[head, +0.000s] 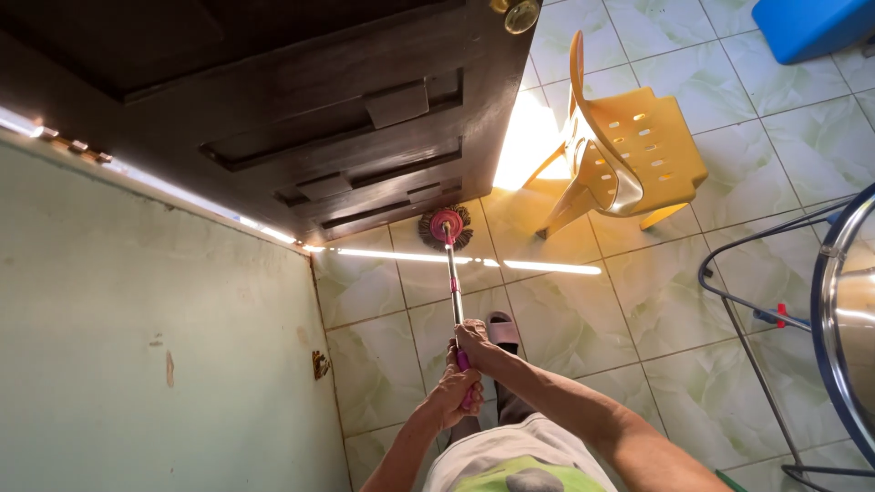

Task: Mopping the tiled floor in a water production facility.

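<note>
Two hands, left hand [453,394] and right hand [472,344], clamped together on one mop handle [453,290], its single round head [446,227] down on the tiled floor [565,319] against one dark door [319,118], just left of one yellow chair [629,155].

Open tiled floor [638,310] lay right of the mop head [446,227]. The dark wooden door [319,118] blocked passage directly behind it, the green wall [155,346] closed the left side, and a yellow plastic chair [629,155] stood near on the right.
</note>
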